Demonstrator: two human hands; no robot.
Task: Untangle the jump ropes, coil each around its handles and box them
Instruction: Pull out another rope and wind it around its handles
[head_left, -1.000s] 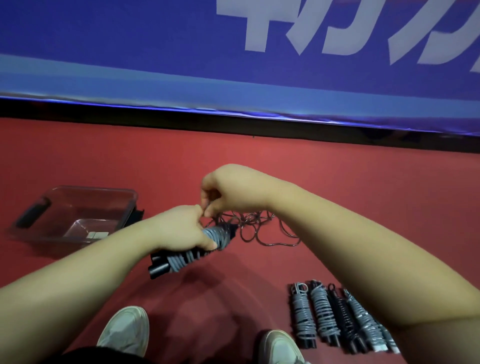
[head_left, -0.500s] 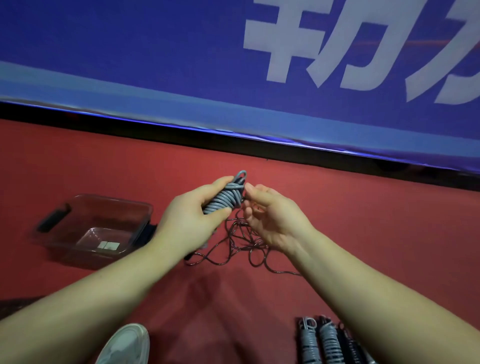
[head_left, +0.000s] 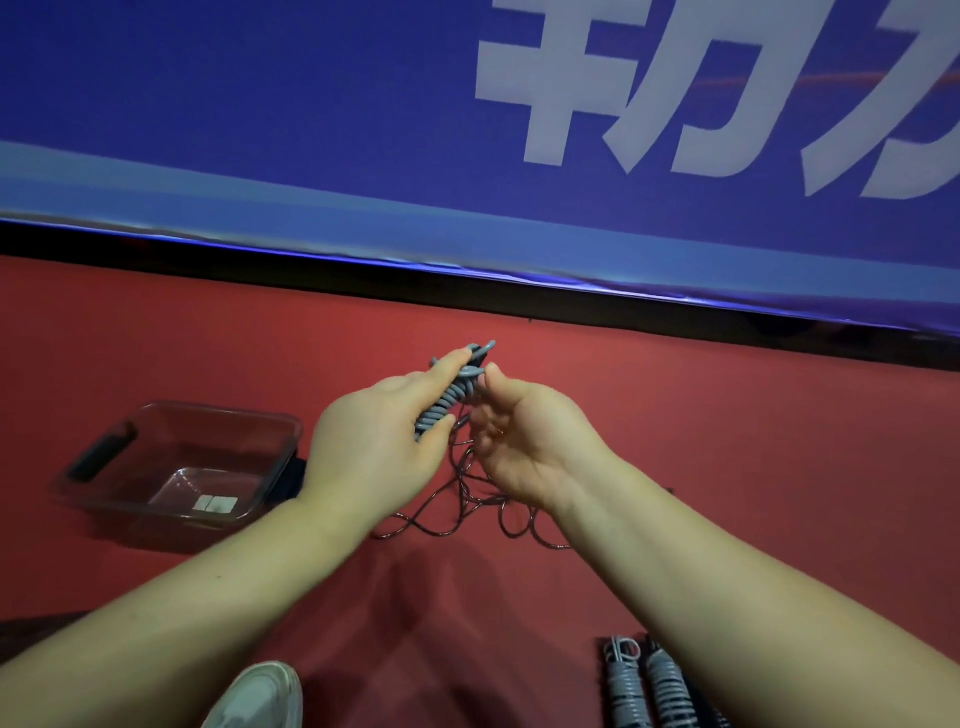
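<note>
In the head view the left hand (head_left: 374, 441) is clamped round the grey coiled jump rope (head_left: 449, 402), holding it up off the floor, probably to steady it for tucking the end; the right hand (head_left: 519, 441) touches its far tip, though a pinch cannot be told. A dark tangled rope (head_left: 467, 514) lies beneath; the clear box (head_left: 218, 410) waits left, and finished coils (head_left: 644, 680) lie near right.

Centre: I see the left hand (head_left: 374, 441) gripping a grey jump rope coiled round its handles (head_left: 451, 401), with the right hand (head_left: 524, 441) pinching its upper end. A dark loose rope tangle (head_left: 467, 514) lies beneath. A clear plastic box (head_left: 104, 483) sits at 9 o'clock and grey coiled rope bundles (head_left: 644, 686) at 5 o'clock.
</note>
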